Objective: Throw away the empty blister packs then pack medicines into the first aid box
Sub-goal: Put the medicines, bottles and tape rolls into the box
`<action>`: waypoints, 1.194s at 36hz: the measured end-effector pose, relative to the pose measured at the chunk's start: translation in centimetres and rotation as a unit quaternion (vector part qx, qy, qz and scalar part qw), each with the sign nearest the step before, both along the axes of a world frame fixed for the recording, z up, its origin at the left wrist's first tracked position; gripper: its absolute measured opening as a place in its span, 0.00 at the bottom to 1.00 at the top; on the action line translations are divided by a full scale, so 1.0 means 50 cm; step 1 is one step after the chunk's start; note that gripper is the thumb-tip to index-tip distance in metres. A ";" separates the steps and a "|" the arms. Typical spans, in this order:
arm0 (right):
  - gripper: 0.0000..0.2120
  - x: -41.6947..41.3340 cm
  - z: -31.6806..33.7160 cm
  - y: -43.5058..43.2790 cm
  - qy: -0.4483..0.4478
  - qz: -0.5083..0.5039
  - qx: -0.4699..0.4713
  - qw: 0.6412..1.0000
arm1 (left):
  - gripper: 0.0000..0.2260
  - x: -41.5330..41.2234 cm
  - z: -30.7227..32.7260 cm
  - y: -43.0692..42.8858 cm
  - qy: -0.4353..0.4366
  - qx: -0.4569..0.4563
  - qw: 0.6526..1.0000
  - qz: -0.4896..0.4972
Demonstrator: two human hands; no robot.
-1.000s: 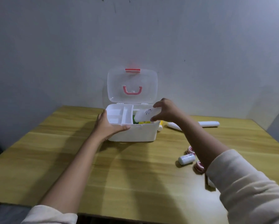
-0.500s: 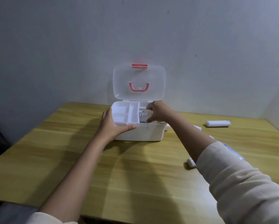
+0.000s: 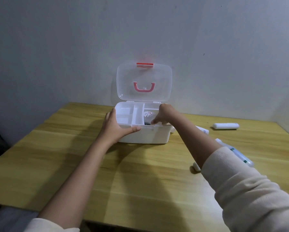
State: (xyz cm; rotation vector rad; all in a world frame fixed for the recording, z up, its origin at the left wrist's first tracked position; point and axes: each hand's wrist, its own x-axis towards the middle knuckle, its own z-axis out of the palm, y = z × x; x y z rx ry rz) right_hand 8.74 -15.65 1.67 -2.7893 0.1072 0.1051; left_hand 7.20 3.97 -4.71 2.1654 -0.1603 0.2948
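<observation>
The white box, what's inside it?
Inside the white box sits a divided tray and a white item with a round label. The right hand covers the rest.

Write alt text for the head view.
Two bare hands work at an open white plastic first aid box on a yellow wooden table: left hand steadies its front, right hand reaches inside.

A yellow wooden table stands against a plain, pale grey wall.

Right of centre, the tube is half covered by the sleeve; the print on the round label can't be read.
</observation>
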 end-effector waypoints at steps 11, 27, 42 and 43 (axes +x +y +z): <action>0.12 0.000 0.016 0.006 0.033 0.012 -0.033 0.999 | 0.45 -0.001 -0.001 0.000 -0.005 0.002 1.000 0.004; 0.13 0.012 0.001 0.007 0.030 -0.012 0.046 0.998 | 0.50 -0.001 -0.005 -0.001 0.002 0.003 1.000 0.009; 0.09 -0.008 0.012 -0.004 -0.043 0.002 0.070 0.997 | 0.50 -0.001 -0.004 -0.003 0.002 -0.008 1.000 0.016; 0.09 -0.011 0.015 -0.010 -0.062 -0.001 0.082 0.995 | 0.48 -0.002 -0.004 -0.003 -0.002 -0.013 1.000 0.014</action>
